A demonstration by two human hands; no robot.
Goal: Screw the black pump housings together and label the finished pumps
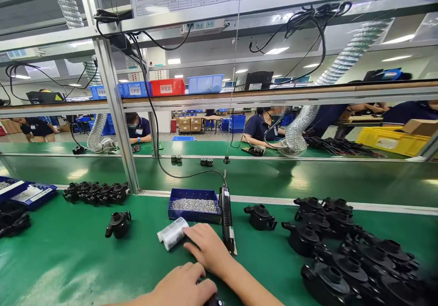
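Observation:
My right hand [206,250] lies flat on the green mat with its fingers stretched to the left, fingertips beside a small silvery packet [173,233]. My left hand [181,288] is low in the view, its fingers curled over a black plastic part [214,302] that barely shows at the bottom edge. Just right of my right hand, an electric screwdriver [226,217] hangs upright on its cable with its tip at the mat. Behind the hands is a blue tray of small silver screws [194,205].
Single black parts lie at the left [118,224] and right [260,217]. A pile of them [342,251] fills the right side, and a row [96,192] stands at the back left. A conveyor belt [273,178] runs behind. Other people work across it.

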